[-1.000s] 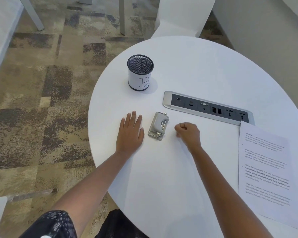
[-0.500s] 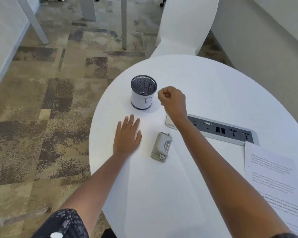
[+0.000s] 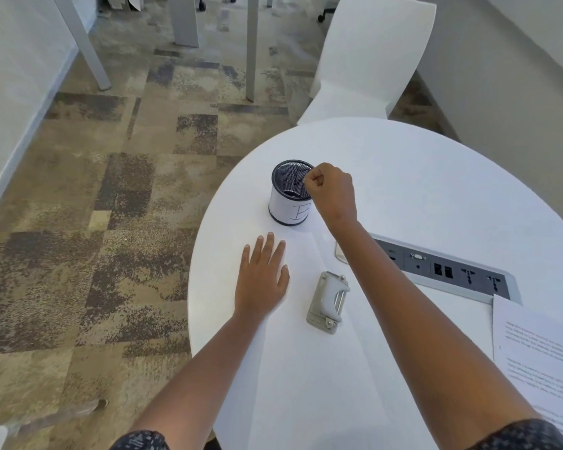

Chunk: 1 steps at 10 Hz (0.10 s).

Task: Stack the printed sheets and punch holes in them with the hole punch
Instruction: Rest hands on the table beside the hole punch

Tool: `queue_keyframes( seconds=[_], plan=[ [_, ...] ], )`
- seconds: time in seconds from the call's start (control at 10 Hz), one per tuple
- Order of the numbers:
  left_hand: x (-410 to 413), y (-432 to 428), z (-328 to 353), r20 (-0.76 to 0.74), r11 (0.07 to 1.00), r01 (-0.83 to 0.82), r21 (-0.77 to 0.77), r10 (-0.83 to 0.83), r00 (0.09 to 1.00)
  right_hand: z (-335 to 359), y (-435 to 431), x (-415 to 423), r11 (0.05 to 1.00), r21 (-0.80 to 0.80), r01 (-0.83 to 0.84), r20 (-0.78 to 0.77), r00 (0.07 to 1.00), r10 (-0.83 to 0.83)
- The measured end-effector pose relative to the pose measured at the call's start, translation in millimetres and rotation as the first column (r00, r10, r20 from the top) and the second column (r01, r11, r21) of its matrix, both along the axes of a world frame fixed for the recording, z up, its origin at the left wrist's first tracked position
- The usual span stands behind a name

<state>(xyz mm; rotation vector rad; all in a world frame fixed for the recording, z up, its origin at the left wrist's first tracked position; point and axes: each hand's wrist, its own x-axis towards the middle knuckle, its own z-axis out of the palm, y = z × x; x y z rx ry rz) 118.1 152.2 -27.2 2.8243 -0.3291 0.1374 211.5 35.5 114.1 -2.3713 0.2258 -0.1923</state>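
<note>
A small metal hole punch [image 3: 327,302] lies on the round white table [image 3: 436,190], on what looks like a blank white sheet [image 3: 309,378]. My left hand [image 3: 262,277] rests flat on that sheet's left part, fingers straight, just left of the punch. My right hand [image 3: 330,193] is curled into a fist over the right rim of a black mesh cup [image 3: 288,206] with a white label; nothing shows in the fist. Printed sheets [image 3: 540,362] lie at the table's right edge, partly cut off by the frame.
A grey socket panel [image 3: 452,271] is set into the table behind the punch, under my right forearm. A white chair [image 3: 368,60] stands beyond the table. Patterned carpet and desk legs fill the left side.
My right fist has travelled from beside the hole punch away and left to the mesh cup's rim. My left hand has stayed flat in place. The camera has tilted up.
</note>
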Motion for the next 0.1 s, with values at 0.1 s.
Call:
queue_keyframes(
  seconds=[0.1],
  plan=[
    [0.6,-1.5,3.1,0.004,1.0,-0.004,-0.012,0.004,1.0,-1.2,2.1,-2.6,0.998,0.041,0.038,-0.005,0.999,-0.038]
  ],
)
